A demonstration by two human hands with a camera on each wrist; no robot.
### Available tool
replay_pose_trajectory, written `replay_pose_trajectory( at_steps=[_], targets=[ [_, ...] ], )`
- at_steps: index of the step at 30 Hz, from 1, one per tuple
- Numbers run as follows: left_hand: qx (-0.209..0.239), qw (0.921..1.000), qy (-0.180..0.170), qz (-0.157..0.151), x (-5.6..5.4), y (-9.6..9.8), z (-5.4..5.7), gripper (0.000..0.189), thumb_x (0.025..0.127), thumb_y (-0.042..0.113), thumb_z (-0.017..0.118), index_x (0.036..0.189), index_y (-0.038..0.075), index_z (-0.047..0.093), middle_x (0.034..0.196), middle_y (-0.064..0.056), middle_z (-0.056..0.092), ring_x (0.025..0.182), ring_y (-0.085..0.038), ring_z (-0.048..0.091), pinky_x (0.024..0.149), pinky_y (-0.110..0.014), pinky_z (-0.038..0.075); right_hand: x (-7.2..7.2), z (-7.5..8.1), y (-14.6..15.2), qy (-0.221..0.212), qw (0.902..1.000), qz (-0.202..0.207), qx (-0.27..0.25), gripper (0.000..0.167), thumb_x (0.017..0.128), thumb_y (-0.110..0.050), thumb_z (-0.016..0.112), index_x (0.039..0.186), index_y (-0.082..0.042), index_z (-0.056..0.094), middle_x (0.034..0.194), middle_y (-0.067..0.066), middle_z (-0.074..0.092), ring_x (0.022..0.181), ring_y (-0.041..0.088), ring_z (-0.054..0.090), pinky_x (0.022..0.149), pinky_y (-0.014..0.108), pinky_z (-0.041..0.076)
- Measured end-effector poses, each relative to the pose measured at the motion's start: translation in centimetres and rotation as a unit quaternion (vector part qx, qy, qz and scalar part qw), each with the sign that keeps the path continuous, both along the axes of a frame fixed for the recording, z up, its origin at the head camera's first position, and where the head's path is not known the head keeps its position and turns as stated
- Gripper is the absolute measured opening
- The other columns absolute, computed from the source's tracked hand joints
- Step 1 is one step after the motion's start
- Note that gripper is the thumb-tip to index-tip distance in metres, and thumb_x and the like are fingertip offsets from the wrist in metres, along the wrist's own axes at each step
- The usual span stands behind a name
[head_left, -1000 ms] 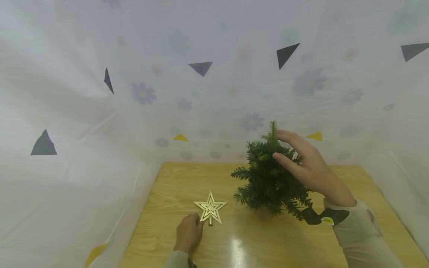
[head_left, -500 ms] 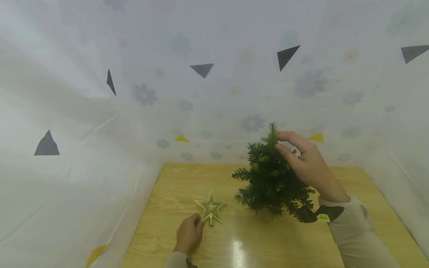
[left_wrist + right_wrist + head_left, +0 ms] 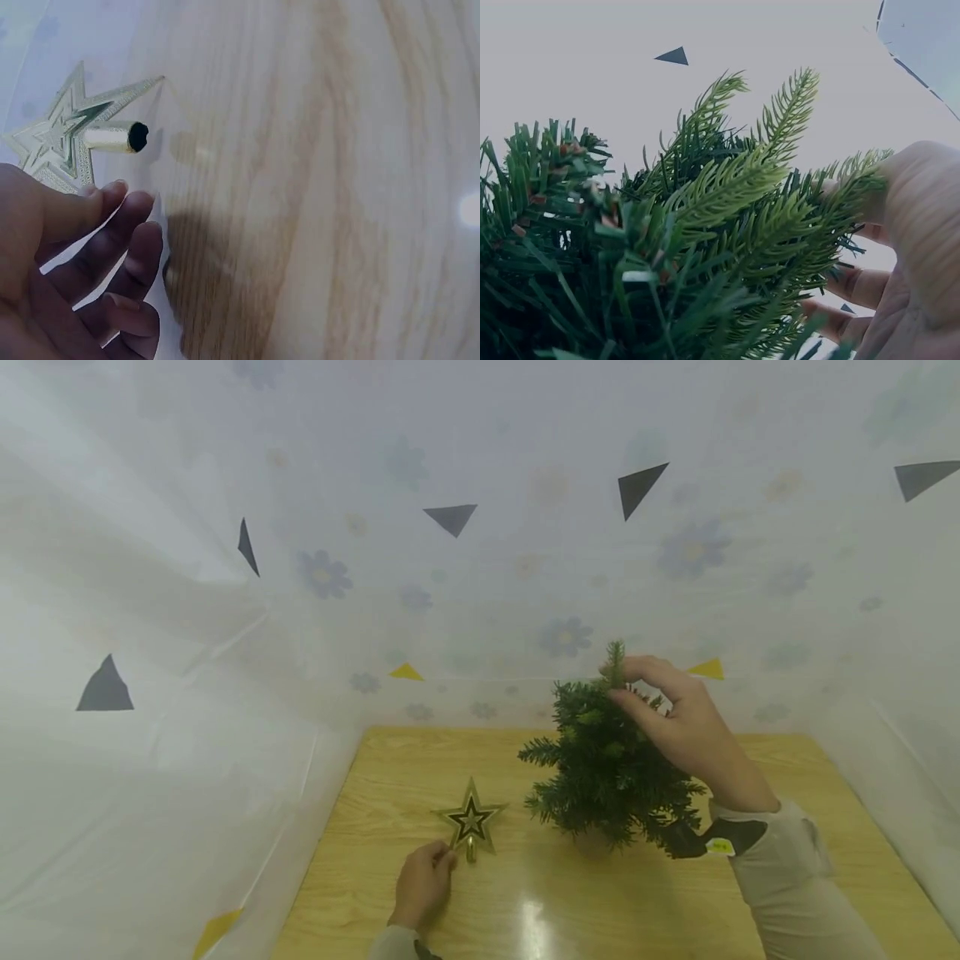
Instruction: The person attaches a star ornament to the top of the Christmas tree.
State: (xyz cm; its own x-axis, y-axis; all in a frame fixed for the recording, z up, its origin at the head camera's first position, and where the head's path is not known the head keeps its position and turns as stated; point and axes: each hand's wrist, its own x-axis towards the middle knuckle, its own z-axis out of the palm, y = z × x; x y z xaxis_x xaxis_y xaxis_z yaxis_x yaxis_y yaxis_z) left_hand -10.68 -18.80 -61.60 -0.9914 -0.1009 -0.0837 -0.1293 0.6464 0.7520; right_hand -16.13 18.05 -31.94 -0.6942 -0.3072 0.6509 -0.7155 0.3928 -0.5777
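A small artificial Christmas tree (image 3: 596,768) stands on the right half of the table in the head view. At its top, my right hand (image 3: 690,731) pinches the light green tip sprig (image 3: 615,662) between thumb and fingers. The right wrist view shows green sprigs (image 3: 731,187) close up, partly hiding that hand's fingers. Left of the tree, my left hand (image 3: 423,883) pinches a gold star tree topper (image 3: 471,821) by a lower point. Seen in the left wrist view, the star's hollow tube (image 3: 109,137) faces away from the hand, its end uncovered.
The wooden table (image 3: 375,777) runs back to a pale flowered sheet (image 3: 495,577) that hangs behind and along both sides. Dark triangles (image 3: 639,489) and yellow ones (image 3: 407,672) are stuck on the sheet. A bright reflection lies on the front of the tabletop.
My right thumb and fingers have closed in on the tree's tip sprig, which shifts slightly. In my left hand the star has tilted, its face turning while the hand stays nearly in place.
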Motion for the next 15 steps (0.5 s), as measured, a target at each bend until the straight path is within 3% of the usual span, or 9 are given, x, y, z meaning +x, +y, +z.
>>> replay_pose_trajectory(
  at_steps=[6, 11, 15],
  targets=[
    [0.078, 0.9967, 0.000, 0.024, -0.31, -0.20, 0.14, 0.017, 0.105, 0.017, 0.061, 0.094, 0.009, 0.072, 0.085, -0.003, 0.068, 0.074, -0.016, 0.061, 0.062, -0.031, 0.052, 0.20, -0.04, -0.20, 0.003, 0.9997, -0.022, 0.007, 0.018, 0.094, 0.007, 0.069, 0.107, -0.005, 0.070, 0.125, 0.012, 0.068, 0.122, 0.011, 0.056, 0.097, 0.019, 0.041],
    [0.172, 0.9843, 0.007, 0.041, -0.64, -0.12, 0.62, 0.021, 0.108, 0.018, 0.057, 0.102, 0.002, 0.070, 0.092, -0.012, 0.069, 0.077, -0.022, 0.065, 0.061, -0.028, 0.056, 0.24, -0.08, -0.23, 0.004, 0.9991, -0.039, 0.014, 0.013, 0.096, 0.005, 0.068, 0.105, -0.004, 0.070, 0.126, 0.015, 0.067, 0.124, 0.026, 0.057, 0.098, 0.020, 0.040],
    [0.191, 0.9801, 0.027, 0.047, -0.84, -0.04, 0.94, 0.020, 0.107, 0.015, 0.058, 0.106, 0.000, 0.070, 0.096, -0.014, 0.070, 0.083, -0.023, 0.067, 0.068, -0.026, 0.058, 0.24, -0.09, -0.29, 0.008, 0.9989, -0.044, 0.016, 0.012, 0.096, 0.004, 0.069, 0.105, -0.004, 0.070, 0.124, 0.014, 0.068, 0.121, 0.026, 0.058, 0.094, 0.021, 0.042]
  ],
)
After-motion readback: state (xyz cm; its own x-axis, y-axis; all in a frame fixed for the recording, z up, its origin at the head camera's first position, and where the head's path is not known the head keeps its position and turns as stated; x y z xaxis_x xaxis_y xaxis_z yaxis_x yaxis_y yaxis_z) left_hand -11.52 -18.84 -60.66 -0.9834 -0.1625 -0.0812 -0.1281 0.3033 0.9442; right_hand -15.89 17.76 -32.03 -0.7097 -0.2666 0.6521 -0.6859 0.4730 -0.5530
